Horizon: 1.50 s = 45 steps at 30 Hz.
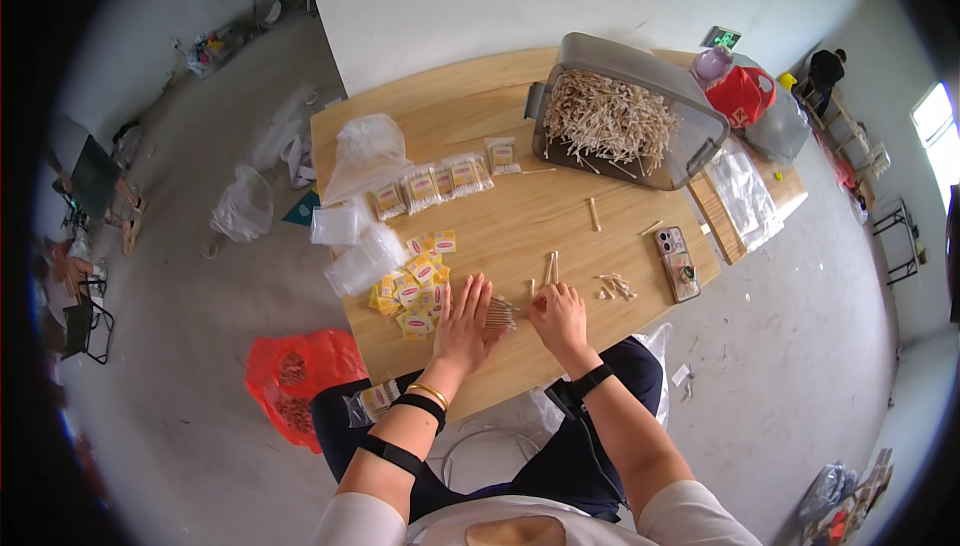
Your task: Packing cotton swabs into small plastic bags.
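Observation:
My left hand [463, 326] lies flat on the wooden table, its fingers stretched out and held side by side. Along its thumb side is a small row of cotton swabs [499, 314], partly covered by the hand. Just right of that row, my right hand [560, 320] has its fingertips pinched together low over the tabletop; what is between them is too small to make out. Two loose swabs [552, 266] lie just beyond the right hand. Small yellow and white cards [410, 291] are scattered against the left hand's outer side.
A grey bin [690, 141] heaped with swabs leans on its side at the back. Filled swab packets [422, 188] line up left of it, near clear plastic bags [362, 254]. A phone [678, 264] lies right, beside a few swabs [618, 287]. A red bag [300, 381] sits below left.

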Each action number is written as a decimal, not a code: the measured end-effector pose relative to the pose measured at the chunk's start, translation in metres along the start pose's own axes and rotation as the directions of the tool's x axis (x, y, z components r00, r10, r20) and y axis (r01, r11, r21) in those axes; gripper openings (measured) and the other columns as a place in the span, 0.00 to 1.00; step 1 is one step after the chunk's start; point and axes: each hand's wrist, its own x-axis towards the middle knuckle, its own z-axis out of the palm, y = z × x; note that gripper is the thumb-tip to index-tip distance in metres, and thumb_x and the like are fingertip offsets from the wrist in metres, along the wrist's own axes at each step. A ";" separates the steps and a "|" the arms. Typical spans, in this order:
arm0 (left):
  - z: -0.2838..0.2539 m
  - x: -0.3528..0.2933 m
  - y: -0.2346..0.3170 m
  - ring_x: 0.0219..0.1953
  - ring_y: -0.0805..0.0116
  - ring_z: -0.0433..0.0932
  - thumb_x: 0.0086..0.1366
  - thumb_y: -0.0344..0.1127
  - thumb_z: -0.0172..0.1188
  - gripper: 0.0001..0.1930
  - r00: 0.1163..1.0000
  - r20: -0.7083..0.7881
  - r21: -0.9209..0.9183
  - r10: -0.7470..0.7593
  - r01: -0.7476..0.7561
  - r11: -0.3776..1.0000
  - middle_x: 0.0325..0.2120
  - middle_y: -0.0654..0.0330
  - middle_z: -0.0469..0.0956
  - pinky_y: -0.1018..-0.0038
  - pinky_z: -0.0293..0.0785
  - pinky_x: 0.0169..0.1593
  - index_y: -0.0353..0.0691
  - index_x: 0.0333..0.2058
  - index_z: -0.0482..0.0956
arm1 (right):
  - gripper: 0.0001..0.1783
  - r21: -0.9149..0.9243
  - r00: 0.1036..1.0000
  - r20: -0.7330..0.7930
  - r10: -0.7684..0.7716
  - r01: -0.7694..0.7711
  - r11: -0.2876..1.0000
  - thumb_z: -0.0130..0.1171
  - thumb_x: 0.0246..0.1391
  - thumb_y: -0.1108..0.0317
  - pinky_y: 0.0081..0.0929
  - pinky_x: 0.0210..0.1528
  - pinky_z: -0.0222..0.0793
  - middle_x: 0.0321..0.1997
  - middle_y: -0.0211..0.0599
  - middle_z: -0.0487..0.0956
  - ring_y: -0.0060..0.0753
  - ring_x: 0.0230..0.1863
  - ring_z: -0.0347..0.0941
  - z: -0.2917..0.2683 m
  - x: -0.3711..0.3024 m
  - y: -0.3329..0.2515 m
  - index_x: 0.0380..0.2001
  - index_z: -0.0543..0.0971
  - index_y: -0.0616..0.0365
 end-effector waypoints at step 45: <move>-0.004 -0.033 0.026 0.77 0.51 0.42 0.68 0.63 0.50 0.49 0.989 0.143 0.084 0.043 -0.056 0.995 0.74 0.42 0.47 0.50 0.31 0.77 0.27 0.71 0.48 | 0.12 0.499 0.974 -0.217 0.069 0.050 0.865 0.49 0.63 0.76 0.41 0.58 0.67 0.51 0.49 0.73 0.55 0.55 0.69 0.014 -0.026 -0.027 0.49 0.75 0.60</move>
